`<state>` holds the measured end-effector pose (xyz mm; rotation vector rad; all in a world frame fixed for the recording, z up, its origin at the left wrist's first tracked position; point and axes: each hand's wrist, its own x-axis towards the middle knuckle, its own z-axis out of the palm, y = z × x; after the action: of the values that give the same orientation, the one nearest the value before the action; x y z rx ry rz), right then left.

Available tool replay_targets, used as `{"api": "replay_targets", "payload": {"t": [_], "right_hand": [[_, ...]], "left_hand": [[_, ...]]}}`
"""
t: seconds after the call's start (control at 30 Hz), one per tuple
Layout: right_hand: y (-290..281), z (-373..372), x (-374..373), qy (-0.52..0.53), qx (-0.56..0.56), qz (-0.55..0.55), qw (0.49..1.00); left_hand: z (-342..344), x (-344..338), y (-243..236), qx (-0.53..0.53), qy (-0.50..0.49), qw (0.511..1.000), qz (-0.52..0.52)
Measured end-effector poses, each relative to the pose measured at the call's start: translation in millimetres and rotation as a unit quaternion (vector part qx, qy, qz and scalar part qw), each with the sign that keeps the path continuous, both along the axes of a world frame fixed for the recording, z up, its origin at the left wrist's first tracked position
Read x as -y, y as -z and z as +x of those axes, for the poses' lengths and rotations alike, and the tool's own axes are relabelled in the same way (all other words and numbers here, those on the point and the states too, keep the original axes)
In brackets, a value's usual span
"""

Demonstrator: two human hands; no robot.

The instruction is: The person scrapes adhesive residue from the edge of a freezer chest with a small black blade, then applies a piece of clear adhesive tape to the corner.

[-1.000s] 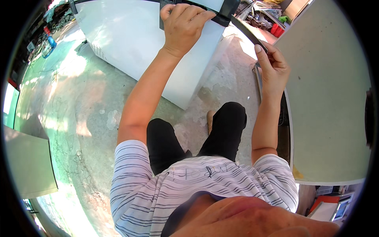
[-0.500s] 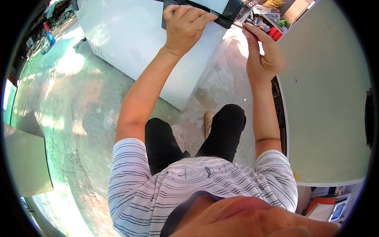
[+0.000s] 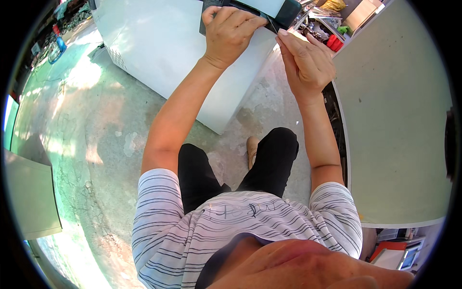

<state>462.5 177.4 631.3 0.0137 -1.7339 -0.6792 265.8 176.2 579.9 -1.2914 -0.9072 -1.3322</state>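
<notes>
At the top stands a large white box-shaped appliance, with a black frame around a pale panel. My left hand is closed on the near edge of this black frame, fingers curled over it and fingertips pointing right. Just right of it, my right hand pinches a thin dark strip between thumb and forefinger. The strip reaches from those fingertips up to the black frame, close to its corner. Where its far end meets the frame is too small to make out.
Along the right side is a large pale-green panel with a white edge. Beyond my right hand lies clutter with red items and a green item. A pale box stands at left on the concrete floor.
My right hand has moved left, closer to my left hand and the frame's corner, and the strip now stands steeper. My left hand keeps its grip, shifted slightly right in the picture.
</notes>
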Motion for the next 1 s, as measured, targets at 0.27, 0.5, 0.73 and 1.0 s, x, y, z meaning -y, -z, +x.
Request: {"api": "replay_targets", "payload": {"t": [0.27, 0.5, 0.73, 1.0], "right_hand": [[-1.5, -5.4, 0.4, 0.016, 0.029, 0.029, 0.999], [-4.9, -7.3, -3.7, 0.028, 0.076, -0.009, 0.997], [-2.6, -11.0, -7.0, 0.001, 0.061, -0.074, 0.995], [-8.5, -12.8, -4.7, 0.008, 0.076, -0.094, 0.993]], "left_hand": [[1.3, 2.1, 1.1, 0.008, 0.009, 1.0, -0.009], [1.1, 1.7, 2.5, 0.011, 0.007, 1.0, -0.01], [0.2, 0.7, 2.8, 0.013, 0.003, 1.0, -0.012], [2.4, 1.6, 2.9, 0.021, 0.006, 1.0, -0.009]]}}
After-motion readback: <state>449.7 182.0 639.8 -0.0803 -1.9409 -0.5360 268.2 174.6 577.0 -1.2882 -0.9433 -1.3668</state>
